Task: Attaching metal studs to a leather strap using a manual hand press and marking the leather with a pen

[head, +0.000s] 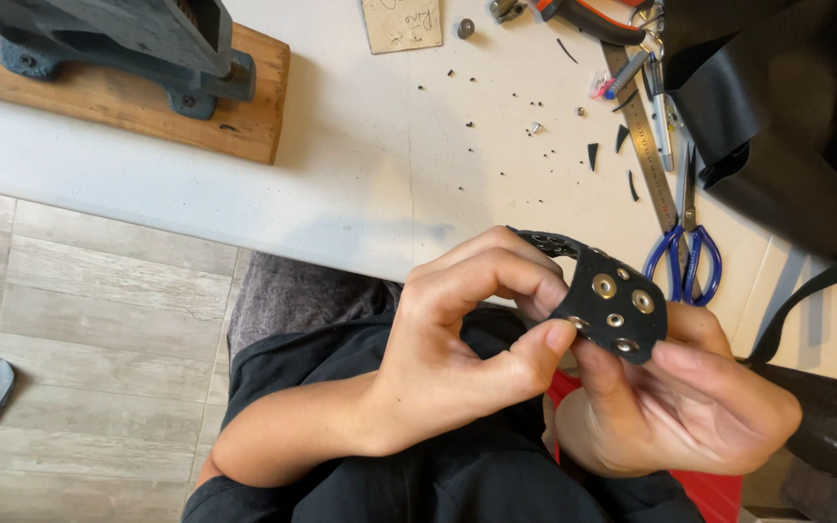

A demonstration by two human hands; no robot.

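Both hands pinch a black strap studded with metal eyelets over the lap, just off the table edge: left hand fingers curled onto its near side, right hand cupping from beneath, scissors nearby.

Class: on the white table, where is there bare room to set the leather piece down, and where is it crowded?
Bare: the table between the wooden block and the hands, along the near edge. Crowded: the right side, with scissors, ruler, black sheet and scattered rivets.
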